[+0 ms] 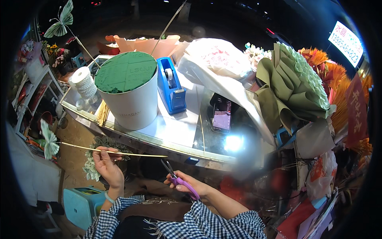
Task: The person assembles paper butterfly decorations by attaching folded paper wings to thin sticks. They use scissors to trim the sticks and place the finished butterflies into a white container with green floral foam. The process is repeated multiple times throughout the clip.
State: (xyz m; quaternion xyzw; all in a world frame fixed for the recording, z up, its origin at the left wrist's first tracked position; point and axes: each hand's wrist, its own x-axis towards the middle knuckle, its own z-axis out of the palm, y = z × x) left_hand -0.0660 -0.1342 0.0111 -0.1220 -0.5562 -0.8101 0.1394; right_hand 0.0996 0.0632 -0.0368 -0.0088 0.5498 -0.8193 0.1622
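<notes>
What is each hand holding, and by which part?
Left hand pinches the thin wooden stick with folded-paper butterfly mid-length; right hand grips the purple-handled scissors by the handles.

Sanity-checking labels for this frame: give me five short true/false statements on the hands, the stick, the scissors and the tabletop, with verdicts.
1. The left hand holds a thin stick with a folded paper butterfly at its far end. True.
2. The right hand grips purple-handled scissors. True.
3. The scissors point at the phone. False: their tips sit by the stick's free end.
4. The white bucket is filled with green foam. True.
5. The tape dispenser is red. False: it is blue.
</notes>
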